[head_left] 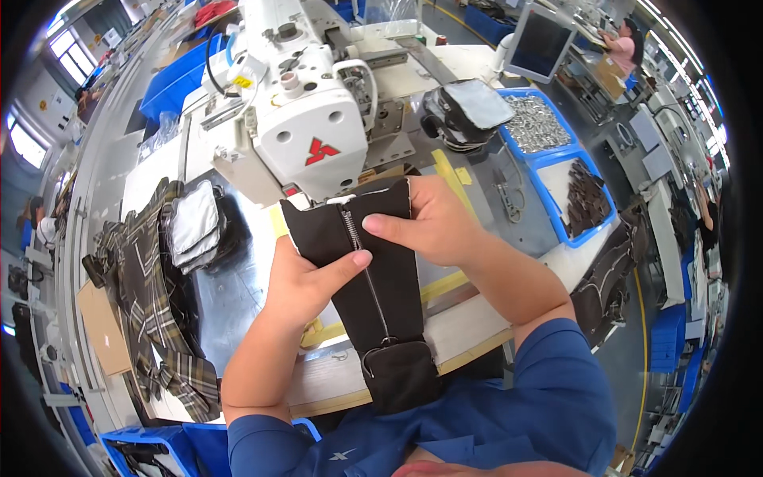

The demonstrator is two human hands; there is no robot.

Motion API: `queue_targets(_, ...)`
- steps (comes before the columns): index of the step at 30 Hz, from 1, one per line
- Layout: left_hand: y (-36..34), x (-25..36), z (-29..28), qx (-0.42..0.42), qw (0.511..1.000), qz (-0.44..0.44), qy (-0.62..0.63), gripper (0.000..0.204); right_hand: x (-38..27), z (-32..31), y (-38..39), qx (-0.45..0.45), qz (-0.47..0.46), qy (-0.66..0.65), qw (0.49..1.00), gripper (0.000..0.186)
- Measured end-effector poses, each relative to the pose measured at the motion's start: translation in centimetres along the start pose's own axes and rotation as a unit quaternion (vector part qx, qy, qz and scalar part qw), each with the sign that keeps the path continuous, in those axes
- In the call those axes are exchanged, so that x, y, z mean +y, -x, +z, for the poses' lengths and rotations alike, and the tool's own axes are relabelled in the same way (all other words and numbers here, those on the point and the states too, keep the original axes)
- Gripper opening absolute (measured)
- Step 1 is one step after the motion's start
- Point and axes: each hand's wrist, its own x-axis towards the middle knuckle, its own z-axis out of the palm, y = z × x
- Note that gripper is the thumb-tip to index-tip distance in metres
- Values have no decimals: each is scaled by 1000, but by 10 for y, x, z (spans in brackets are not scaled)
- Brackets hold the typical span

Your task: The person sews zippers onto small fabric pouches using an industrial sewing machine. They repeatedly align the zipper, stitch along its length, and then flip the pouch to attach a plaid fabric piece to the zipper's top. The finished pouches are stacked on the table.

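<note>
A black fabric piece [395,274] with a zipper running down its middle is stretched between my hands, its far edge close to the head of a white industrial sewing machine [278,119]. My left hand [308,278] grips the left side, thumb on top and fingers hidden underneath. On the right side, my right hand [429,226] holds it the same way, its thumb lying beside the zipper. The near end hangs over the table edge against my body, where a black pouch-like part [401,374] is attached. Whether the far edge touches the machine, I cannot tell.
Plaid fabric [151,294] and stacked grey-white pieces [197,226] lie at left. Behind my right hand are another stack [477,103], small scissors-like snips [509,195] and blue trays [566,242] of metal and brown parts. A monitor [540,44] stands far right; other people work beyond.
</note>
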Motion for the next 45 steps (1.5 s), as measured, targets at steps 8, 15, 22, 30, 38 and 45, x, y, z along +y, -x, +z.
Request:
queue_targets(8,2,-9,-2,24,996,29,-79,36,-2,-4,6,4,15,16,1000,21)
queue_targets(15,6,-13,-1,-65,974,100,-193,23,-19,-23,18,-104,-21,-95,990,60)
queue_targets(22,9,-23,5,-102,945,192,-243,35,-43,-21,25,-76,68,-12,995,53)
queue_targets(30,14,-25,3,-8,868,323,-378,36,-30,-19,17,-81,92,45,991,40)
queue_targets(38,36,11,4,-66,619,485,-614,28,-18,-12,19,-88,33,104,990,53)
queue_targets(45,37,-1,8,-32,631,486,-604,29,-23,-9,20,-120,100,28,987,58)
